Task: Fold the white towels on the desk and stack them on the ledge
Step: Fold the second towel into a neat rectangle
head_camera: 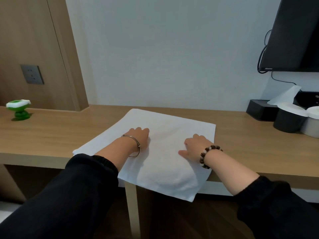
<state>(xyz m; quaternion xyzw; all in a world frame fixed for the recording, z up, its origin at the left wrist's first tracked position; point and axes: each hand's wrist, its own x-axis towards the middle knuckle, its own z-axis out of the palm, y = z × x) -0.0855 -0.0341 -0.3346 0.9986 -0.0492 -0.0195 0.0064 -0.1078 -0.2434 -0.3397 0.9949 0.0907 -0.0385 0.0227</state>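
A white towel (169,128) lies spread on the wooden desk (60,135), its near part hanging over the front edge. My left hand (140,135) rests on the towel left of its middle, fingers bent down into the cloth; a metal bangle is on that wrist. My right hand (195,146) rests on the towel's right part with the thumb stretched out to the left and the fingers bent down; a bead bracelet is on that wrist. Whether either hand pinches the cloth is hidden by the knuckles.
A green and white ornament (19,109) stands at the desk's far left. At the far right stand a black tissue box (259,109), a black cup (288,121) and a grey cup (312,125). A wall television (293,35) hangs above them. A socket (32,74) sits in the wooden panel.
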